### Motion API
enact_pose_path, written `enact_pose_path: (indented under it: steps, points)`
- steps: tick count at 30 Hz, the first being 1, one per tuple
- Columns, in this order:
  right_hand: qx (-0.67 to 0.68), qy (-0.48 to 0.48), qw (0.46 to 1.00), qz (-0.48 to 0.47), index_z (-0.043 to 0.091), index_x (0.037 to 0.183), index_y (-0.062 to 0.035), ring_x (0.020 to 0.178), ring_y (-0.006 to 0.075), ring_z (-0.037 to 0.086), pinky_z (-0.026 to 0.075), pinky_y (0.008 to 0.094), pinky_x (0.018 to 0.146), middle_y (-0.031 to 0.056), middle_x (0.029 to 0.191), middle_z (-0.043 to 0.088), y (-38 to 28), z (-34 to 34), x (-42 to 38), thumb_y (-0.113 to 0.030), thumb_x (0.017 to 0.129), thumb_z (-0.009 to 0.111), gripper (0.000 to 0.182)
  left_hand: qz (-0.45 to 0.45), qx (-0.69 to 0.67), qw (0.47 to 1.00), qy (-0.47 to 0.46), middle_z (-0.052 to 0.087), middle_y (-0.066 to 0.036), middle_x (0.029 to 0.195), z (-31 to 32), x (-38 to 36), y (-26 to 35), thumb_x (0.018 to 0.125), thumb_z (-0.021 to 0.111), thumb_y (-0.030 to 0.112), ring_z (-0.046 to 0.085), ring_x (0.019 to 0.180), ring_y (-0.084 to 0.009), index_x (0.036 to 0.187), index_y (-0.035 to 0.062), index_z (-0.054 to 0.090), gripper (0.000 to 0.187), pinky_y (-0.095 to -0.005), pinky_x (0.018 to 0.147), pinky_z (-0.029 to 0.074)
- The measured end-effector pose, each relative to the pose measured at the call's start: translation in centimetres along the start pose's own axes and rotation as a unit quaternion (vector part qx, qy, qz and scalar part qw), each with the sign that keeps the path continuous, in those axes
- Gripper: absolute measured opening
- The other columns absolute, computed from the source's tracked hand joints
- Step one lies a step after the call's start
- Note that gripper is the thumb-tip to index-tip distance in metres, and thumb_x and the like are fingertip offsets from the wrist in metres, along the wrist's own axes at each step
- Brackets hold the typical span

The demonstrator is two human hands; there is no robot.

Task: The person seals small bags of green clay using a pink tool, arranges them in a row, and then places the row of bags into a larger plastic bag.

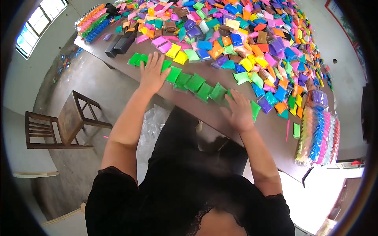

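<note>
The left hand point(153, 74) lies palm down, fingers spread, over the left part of a row of small green plastic packets point(194, 83) along the near edge of the brown worktop point(220, 114). The right hand point(238, 110) rests, fingers spread, at the row's right part. Both grips are wide, pressed flat rather than closed. Beyond the row lies a large heap of small multicoloured plastic packets point(236, 39).
</note>
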State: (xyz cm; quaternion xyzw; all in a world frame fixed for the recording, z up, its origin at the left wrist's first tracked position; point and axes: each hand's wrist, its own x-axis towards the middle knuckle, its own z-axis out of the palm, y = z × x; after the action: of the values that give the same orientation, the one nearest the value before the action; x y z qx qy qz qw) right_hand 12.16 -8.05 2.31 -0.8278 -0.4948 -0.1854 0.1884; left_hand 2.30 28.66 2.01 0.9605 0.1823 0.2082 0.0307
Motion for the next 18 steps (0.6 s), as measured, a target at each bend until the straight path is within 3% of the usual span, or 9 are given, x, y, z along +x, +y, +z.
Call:
enact_pose_path:
  steps: [3,7,9,13,16,18]
  points:
    - [-0.003,-0.006,1.000,0.006,0.066,0.120,-0.0067,0.127,0.0362,0.052,0.042,0.0500,0.104,0.0156,0.137,0.056,-0.1,-0.2,0.2,-0.031,0.081,0.077,0.048,-0.009,0.016,0.997,-0.080,0.031,-0.014,0.160,0.3,-0.2,-1.0,0.100,0.046,0.052,0.022,0.151,-0.0332,0.151,0.0139,0.040,0.064,-0.0605,0.119,0.013]
    - [-0.003,-0.007,1.000,0.015,0.066,0.120,-0.0076,0.127,0.0359,0.053,0.042,0.0497,0.103,0.0147,0.137,0.056,-0.2,0.0,0.1,-0.032,0.081,0.077,0.048,-0.001,-0.017,0.994,-0.111,0.029,-0.016,0.161,0.0,-0.7,-1.5,0.099,0.051,0.048,0.021,0.151,-0.0363,0.151,0.0144,0.040,0.063,-0.0621,0.118,0.014]
    - [-0.001,-0.005,1.000,0.022,0.066,0.120,-0.0080,0.127,0.0357,0.053,0.042,0.0498,0.103,0.0143,0.137,0.056,-0.2,0.0,0.1,-0.032,0.081,0.077,0.047,0.001,-0.084,0.995,-0.054,0.028,-0.019,0.160,0.0,-1.2,-2.0,0.094,0.058,0.052,0.019,0.151,-0.0353,0.152,0.0146,0.039,0.071,-0.0601,0.120,0.012]
    - [-0.010,-0.007,1.000,0.024,0.066,0.121,-0.0090,0.127,0.0353,0.052,0.042,0.0504,0.103,0.0136,0.138,0.056,-0.2,0.1,0.0,-0.033,0.082,0.076,0.046,0.045,-0.066,0.996,0.026,0.027,-0.024,0.160,-0.9,-2.0,-3.1,0.090,0.065,0.052,0.019,0.151,-0.0374,0.152,0.0150,0.040,0.076,-0.0597,0.120,0.012]
    - [-0.013,-0.006,1.000,0.021,0.066,0.121,-0.0091,0.128,0.0351,0.052,0.042,0.0509,0.104,0.0135,0.138,0.056,-0.1,0.1,-0.1,-0.033,0.083,0.075,0.045,0.030,-0.101,0.994,0.004,0.027,-0.026,0.159,-1.0,-2.1,-4.3,0.087,0.070,0.047,0.020,0.150,-0.0393,0.147,0.0127,0.047,0.073,-0.0559,0.120,0.016]
    - [-0.014,-0.001,1.000,0.021,0.066,0.121,-0.0091,0.128,0.0350,0.052,0.042,0.0510,0.104,0.0134,0.137,0.056,0.0,0.1,-0.1,-0.033,0.083,0.075,0.045,0.029,-0.204,0.979,0.000,0.037,-0.025,0.154,-0.8,-2.2,-5.5,0.087,0.073,0.033,0.032,0.145,-0.0400,0.136,0.0103,0.059,0.055,-0.0490,0.117,0.029]
